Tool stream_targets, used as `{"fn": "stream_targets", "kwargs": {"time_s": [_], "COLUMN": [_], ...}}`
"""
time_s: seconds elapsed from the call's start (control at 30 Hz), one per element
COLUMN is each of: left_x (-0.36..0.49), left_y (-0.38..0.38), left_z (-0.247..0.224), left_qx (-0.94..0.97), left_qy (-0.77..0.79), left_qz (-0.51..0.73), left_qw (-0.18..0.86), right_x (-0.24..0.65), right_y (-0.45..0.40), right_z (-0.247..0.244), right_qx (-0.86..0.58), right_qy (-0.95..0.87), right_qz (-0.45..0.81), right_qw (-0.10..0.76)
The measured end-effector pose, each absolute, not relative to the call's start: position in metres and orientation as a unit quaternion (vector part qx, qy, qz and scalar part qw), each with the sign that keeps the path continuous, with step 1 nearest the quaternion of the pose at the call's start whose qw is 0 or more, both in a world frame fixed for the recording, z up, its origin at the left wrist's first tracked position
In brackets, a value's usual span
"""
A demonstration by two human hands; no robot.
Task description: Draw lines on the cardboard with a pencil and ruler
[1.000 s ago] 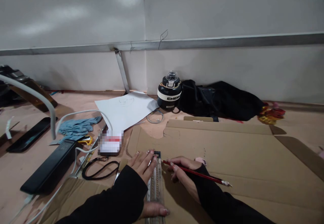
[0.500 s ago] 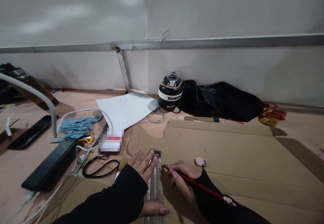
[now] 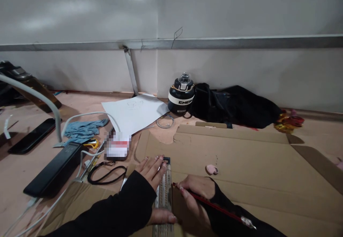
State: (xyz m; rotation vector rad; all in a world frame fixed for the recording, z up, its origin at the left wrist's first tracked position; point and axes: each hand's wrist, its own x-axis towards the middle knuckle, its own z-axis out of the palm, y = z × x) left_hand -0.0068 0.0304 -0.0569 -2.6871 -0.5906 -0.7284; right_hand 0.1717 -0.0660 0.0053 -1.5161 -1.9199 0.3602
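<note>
Your left hand (image 3: pixel 153 174) lies spread on the clear, straight ruler (image 3: pixel 164 199), which runs away from you along creased cardboard (image 3: pixel 257 162). Your right hand (image 3: pixel 197 191) pinches the slim red pencil (image 3: pixel 218 206), slanting forward-left, tip beside the ruler's right edge.

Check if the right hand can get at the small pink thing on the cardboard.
Likely yes: the small pink thing lies just beyond the right hand, with only cardboard visible between. Catch: that hand grips a red pen or pencil.
</note>
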Motion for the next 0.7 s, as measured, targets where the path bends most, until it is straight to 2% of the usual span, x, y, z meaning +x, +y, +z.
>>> {"fn": "stream_targets", "kwargs": {"time_s": [0.17,0.4,0.5,0.57,0.7], "left_x": [-0.009,-0.009,-0.012,-0.02,-0.039], "left_y": [0.031,0.028,0.03,0.033,0.04], "left_z": [-0.058,-0.055,-0.058,-0.059,-0.051], "left_qx": [-0.937,-0.948,-0.941,-0.936,-0.952], "left_qy": [-0.203,-0.208,-0.215,-0.231,-0.25], "left_qz": [-0.245,-0.211,-0.23,-0.233,-0.149], "left_qw": [0.144,0.118,0.121,0.127,0.092], "right_x": [0.166,0.169,0.176,0.183,0.193], "right_y": [-0.072,-0.07,-0.069,-0.065,-0.053], "right_z": [0.001,0.005,0.008,0.008,0.006], "right_qx": [-0.572,-0.537,-0.606,-0.639,-0.63], "right_qy": [-0.748,-0.77,-0.685,-0.587,-0.39], "right_qz": [0.121,0.171,0.203,0.288,0.435], "right_qw": [0.314,0.298,0.35,0.405,0.512]}}
